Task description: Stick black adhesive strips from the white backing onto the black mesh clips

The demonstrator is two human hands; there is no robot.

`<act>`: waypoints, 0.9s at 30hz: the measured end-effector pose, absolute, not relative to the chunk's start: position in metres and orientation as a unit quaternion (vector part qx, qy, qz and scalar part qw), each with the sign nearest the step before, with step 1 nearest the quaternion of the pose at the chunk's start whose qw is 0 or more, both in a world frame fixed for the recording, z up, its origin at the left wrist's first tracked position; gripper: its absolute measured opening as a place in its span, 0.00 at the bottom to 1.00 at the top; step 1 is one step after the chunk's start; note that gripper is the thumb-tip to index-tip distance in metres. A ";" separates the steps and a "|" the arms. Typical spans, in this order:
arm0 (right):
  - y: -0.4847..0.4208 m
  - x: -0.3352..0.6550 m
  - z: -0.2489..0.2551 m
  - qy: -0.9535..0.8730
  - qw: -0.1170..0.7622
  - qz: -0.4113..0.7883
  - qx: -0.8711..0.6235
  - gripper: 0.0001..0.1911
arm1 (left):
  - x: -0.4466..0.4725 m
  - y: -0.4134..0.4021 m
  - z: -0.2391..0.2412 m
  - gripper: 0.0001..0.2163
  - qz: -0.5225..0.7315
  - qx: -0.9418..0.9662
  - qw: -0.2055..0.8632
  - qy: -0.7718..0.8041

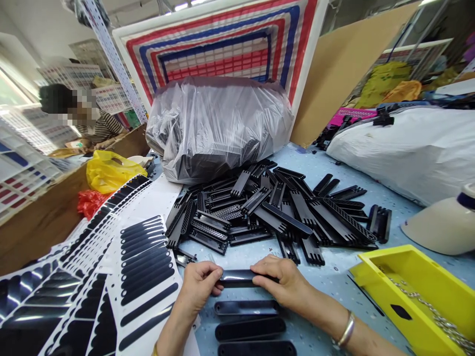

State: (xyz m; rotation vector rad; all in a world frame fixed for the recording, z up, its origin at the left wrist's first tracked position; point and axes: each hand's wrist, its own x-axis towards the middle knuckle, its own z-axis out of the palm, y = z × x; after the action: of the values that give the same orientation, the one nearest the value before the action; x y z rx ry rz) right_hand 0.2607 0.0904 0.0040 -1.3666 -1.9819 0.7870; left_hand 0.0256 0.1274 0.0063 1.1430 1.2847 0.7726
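Both my hands hold one long black plastic strip [237,278] just above the blue table. My left hand [199,288] pinches its left end, fingers closed. My right hand [282,283] presses on its right end, fingers curled over it; a silver bangle sits on that wrist. Three similar black strips [249,328] lie in a row below my hands. A heap of black comb-like plastic parts [274,210] lies beyond my hands. White sheets with black oval stickers [143,262] lie to the left.
A grey plastic bag [218,126] of parts stands behind the heap. A yellow tray [419,291] with a chain is at the right front, a white sack [408,148] behind it. Another person [85,116] sits at the far left beyond a cardboard wall.
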 end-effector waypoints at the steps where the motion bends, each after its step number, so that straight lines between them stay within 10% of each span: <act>1: 0.091 0.261 0.004 -0.742 0.303 0.304 -0.515 0.11 | 0.026 0.127 0.006 0.17 0.332 0.491 0.587 0.551; 27: 0.080 0.281 0.003 -0.589 0.332 0.327 -0.660 0.24 | 0.027 0.131 -0.004 0.15 0.305 0.537 0.572 0.540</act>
State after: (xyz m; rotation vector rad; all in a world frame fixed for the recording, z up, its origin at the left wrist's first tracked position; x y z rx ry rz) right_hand 0.2809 0.0804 0.0034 -1.7245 -1.5391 0.8544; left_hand 0.0272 0.1314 -0.0042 1.2585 1.2659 0.7159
